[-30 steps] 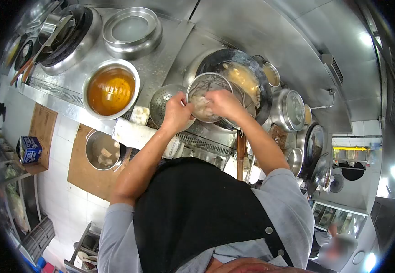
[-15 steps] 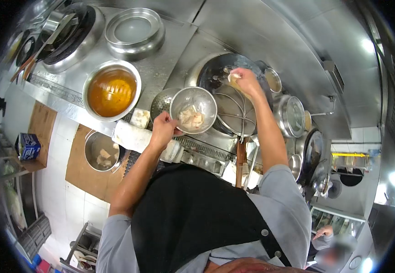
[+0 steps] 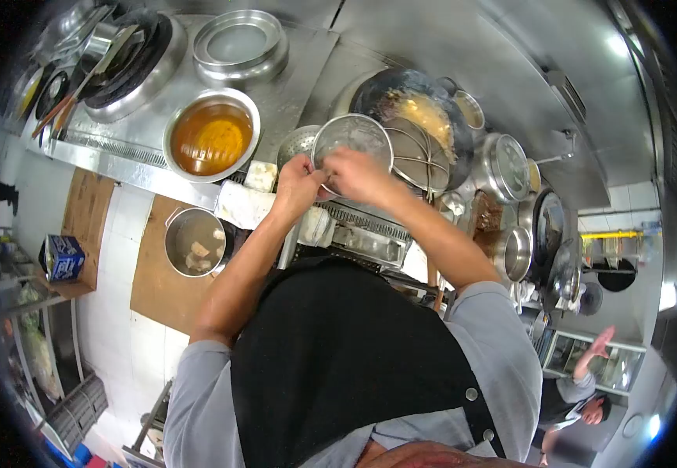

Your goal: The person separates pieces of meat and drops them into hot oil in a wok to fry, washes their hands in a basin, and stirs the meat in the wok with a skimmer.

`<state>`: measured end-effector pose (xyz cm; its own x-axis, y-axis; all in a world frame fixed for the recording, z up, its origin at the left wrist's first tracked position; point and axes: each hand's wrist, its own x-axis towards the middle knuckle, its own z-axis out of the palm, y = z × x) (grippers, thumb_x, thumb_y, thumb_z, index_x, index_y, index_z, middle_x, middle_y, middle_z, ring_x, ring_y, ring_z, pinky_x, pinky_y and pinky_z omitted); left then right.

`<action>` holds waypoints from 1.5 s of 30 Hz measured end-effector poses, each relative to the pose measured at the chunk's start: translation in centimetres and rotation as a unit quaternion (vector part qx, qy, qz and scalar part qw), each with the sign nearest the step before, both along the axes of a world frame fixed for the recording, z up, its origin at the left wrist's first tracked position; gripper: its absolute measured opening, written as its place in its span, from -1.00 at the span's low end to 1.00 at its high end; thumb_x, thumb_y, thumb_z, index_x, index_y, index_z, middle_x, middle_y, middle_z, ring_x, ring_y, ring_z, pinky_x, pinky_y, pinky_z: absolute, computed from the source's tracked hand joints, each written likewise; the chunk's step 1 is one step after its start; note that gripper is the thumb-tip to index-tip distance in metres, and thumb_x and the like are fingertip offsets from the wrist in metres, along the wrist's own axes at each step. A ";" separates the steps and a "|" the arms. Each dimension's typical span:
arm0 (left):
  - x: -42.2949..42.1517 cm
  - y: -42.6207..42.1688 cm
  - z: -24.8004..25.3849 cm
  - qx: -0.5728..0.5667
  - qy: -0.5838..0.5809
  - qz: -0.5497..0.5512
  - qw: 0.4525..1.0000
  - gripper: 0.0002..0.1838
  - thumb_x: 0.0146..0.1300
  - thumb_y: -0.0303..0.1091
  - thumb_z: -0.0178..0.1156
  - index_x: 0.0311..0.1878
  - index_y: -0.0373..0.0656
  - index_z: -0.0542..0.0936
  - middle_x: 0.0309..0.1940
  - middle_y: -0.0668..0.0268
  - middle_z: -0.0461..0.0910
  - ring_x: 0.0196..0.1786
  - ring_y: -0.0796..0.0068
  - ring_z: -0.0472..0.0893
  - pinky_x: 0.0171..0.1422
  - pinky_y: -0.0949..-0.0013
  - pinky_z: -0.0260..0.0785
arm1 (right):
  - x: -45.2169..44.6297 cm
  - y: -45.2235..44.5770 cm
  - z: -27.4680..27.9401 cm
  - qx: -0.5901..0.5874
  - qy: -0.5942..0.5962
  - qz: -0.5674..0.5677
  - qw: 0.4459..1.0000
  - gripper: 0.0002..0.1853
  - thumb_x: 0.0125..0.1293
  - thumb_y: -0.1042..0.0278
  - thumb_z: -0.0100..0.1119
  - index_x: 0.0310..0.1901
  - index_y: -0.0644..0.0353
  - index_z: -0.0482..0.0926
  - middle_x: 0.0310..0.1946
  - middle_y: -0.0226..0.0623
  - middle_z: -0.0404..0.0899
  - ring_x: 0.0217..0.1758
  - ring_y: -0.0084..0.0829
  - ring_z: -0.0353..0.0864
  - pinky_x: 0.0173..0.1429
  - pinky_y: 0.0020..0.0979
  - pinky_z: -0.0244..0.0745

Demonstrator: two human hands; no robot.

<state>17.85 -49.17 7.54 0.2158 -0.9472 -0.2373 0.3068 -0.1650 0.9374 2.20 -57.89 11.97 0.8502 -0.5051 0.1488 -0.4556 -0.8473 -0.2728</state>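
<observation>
My left hand [image 3: 299, 186] is closed on the near rim of a round steel bowl [image 3: 364, 134], holding it tilted at the counter's front edge. Inside that bowl is my right hand [image 3: 356, 173], blurred, its fingertips and any food in them hidden. Just beyond stands a dark wok [image 3: 369, 95] with pale yellow foam [image 3: 424, 113] bubbling in it. A large round wire-mesh strainer [image 3: 410, 150] rests over the wok's near side. Left of the bowl lies a perforated steel skimmer [image 3: 298, 142].
A basin of amber liquid [image 3: 213, 140] and folded white cloths [image 3: 245, 204] are to the left. Below them, a pot with chunks in liquid [image 3: 195, 242] sits on cardboard. Lidded pots [image 3: 508, 168] stand right. Another person [image 3: 572, 398] is at lower right.
My right hand has moved from over the wok back into the bowl, without the pale pieces it held. Yellow foam has spread in the wok. The other person's arm is raised.
</observation>
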 end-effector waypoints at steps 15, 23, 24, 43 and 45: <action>-1.1 -1.6 -4.3 0.044 0.088 -0.003 0.995 -0.88 0.24 -0.56 0.23 -0.31 -0.25 0.44 -0.45 0.25 0.55 -0.48 0.42 0.62 -0.39 0.36 0.63 | -7.7 -7.8 8.2 0.152 -0.183 -0.250 0.939 -0.82 0.28 0.40 0.32 -0.09 0.10 0.77 -0.29 -0.32 0.77 -0.33 -0.56 0.64 -0.18 -0.44 0.56; 0.3 -0.5 -7.0 0.058 0.112 0.103 0.987 -0.84 0.25 -0.59 0.21 -0.34 -0.21 0.41 -0.45 0.27 0.52 -0.49 0.45 0.59 -0.40 0.36 0.61 | -9.1 -23.4 2.7 0.098 -0.092 -0.263 0.955 -0.79 0.25 0.31 0.30 -0.15 0.21 0.75 -0.31 -0.13 0.77 -0.24 -0.30 0.73 -0.06 -0.30 0.58; 0.4 -0.3 -7.0 0.071 0.103 0.110 0.986 -0.85 0.24 -0.59 0.21 -0.34 -0.21 0.41 -0.45 0.27 0.52 -0.49 0.44 0.59 -0.39 0.36 0.60 | -9.5 -25.1 0.4 0.109 -0.030 -0.253 0.961 -0.77 0.24 0.30 0.29 -0.13 0.19 0.76 -0.27 -0.10 0.77 -0.18 -0.21 0.75 -0.02 -0.24 0.59; -0.1 1.1 -2.1 -0.012 0.006 0.054 0.998 -0.83 0.28 -0.57 0.19 -0.36 -0.23 0.38 -0.48 0.22 0.55 -0.51 0.38 0.66 -0.46 0.34 0.57 | -5.1 -5.8 5.5 0.250 -0.180 -0.209 0.928 -0.72 0.31 0.22 0.37 -0.03 0.19 0.74 -0.24 -0.17 0.78 -0.16 -0.36 0.77 0.02 -0.32 0.63; -0.8 1.3 -0.7 -0.032 0.000 0.044 0.999 -0.83 0.25 -0.57 0.21 -0.37 -0.25 0.39 -0.49 0.23 0.55 -0.53 0.36 0.68 -0.51 0.33 0.54 | -2.9 -1.3 3.3 0.182 -0.007 -0.211 0.961 -0.74 0.28 0.22 0.35 -0.09 0.18 0.74 -0.17 -0.08 0.77 -0.10 -0.11 0.77 0.06 -0.17 0.63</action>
